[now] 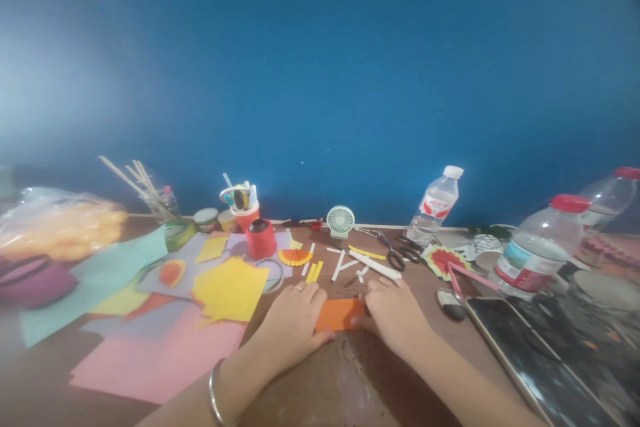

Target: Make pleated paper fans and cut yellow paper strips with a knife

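An orange strip of paper (pixel 341 315) lies between my two hands, low over the brown table. My left hand (pixel 299 315) grips its left end, thumb beneath and fingers on top. At the other end, my right hand (pixel 393 310) has its fingers closed round the paper's edge; the fingertips there are partly hidden. Just beyond the hands lie white paper strips (pixel 339 265), yellow strips (pixel 314 272) and a white stick-like tool (pixel 375 262). A pleated orange and yellow paper fan (pixel 295 257) rests behind my left hand.
Coloured paper sheets (pixel 165 353) spread over the left. A red spool (pixel 261 239), a pen cup (pixel 245 213) and a small fan (pixel 341 221) stand at the back. Black-handled scissors (pixel 395 259), water bottles (pixel 537 247) and a phone (pixel 530 353) are on the right.
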The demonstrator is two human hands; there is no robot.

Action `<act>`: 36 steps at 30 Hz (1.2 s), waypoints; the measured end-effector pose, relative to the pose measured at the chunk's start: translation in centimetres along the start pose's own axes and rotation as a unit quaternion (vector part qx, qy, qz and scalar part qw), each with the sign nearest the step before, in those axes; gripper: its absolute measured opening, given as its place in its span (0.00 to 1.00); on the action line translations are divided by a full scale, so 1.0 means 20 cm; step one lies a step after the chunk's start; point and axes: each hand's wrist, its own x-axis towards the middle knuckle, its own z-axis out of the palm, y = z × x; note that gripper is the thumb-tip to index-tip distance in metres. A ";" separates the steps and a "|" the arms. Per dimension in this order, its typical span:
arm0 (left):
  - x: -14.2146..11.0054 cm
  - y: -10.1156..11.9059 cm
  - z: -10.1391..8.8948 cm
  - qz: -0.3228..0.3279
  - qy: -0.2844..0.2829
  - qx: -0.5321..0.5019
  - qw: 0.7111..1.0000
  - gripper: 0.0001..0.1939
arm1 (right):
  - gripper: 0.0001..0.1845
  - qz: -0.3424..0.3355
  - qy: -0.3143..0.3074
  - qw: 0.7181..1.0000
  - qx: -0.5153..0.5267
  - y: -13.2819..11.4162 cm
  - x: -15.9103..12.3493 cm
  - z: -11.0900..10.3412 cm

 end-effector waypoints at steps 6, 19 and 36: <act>0.03 -0.05 0.04 0.048 -0.023 -0.116 0.992 0.08 | 0.15 -0.024 0.045 0.997 0.059 -0.02 0.01 0.02; 0.04 -0.07 0.04 0.038 -0.008 -0.153 0.988 0.07 | 0.07 -0.171 0.056 0.961 0.211 0.10 0.04 0.06; 0.03 -0.06 0.03 -0.063 0.055 -0.272 0.959 0.36 | 0.09 0.050 0.010 0.908 0.417 0.06 0.05 0.14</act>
